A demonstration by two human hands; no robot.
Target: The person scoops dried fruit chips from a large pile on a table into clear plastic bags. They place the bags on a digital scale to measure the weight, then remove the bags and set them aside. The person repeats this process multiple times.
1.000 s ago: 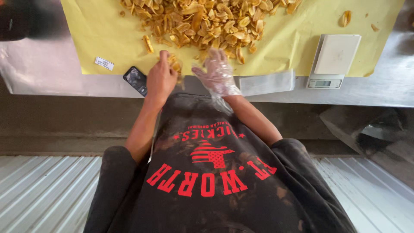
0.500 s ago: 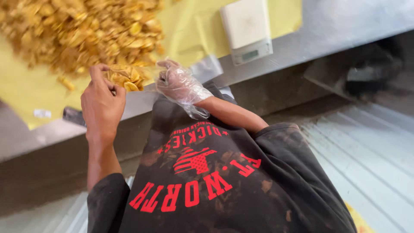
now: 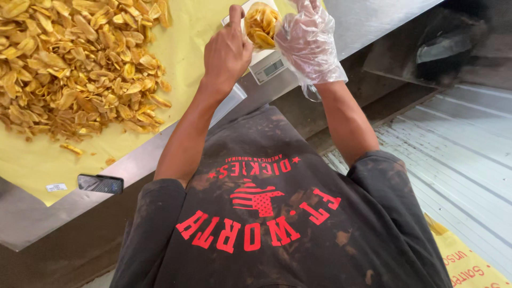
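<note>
My left hand [image 3: 226, 53], bare, and my right hand [image 3: 309, 40], in a clear plastic glove, together hold a small clear bag of yellow fried chips [image 3: 261, 24]. The bag hangs just above a small white digital scale [image 3: 266, 64] on the steel table. A big heap of the same chips [image 3: 74, 64] lies on yellow paper [image 3: 192, 32] to the left of my hands.
A dark phone [image 3: 100, 183] lies near the steel table's front edge [image 3: 32, 224]. A white label [image 3: 56, 187] sits beside it. Ribbed metal flooring [image 3: 458, 154] runs to the right, with a yellow printed sack [image 3: 469, 266] at the lower right.
Both hands lifted the filled bag away from the chip heap and carried it right, over the scale. The camera view swung right with them.
</note>
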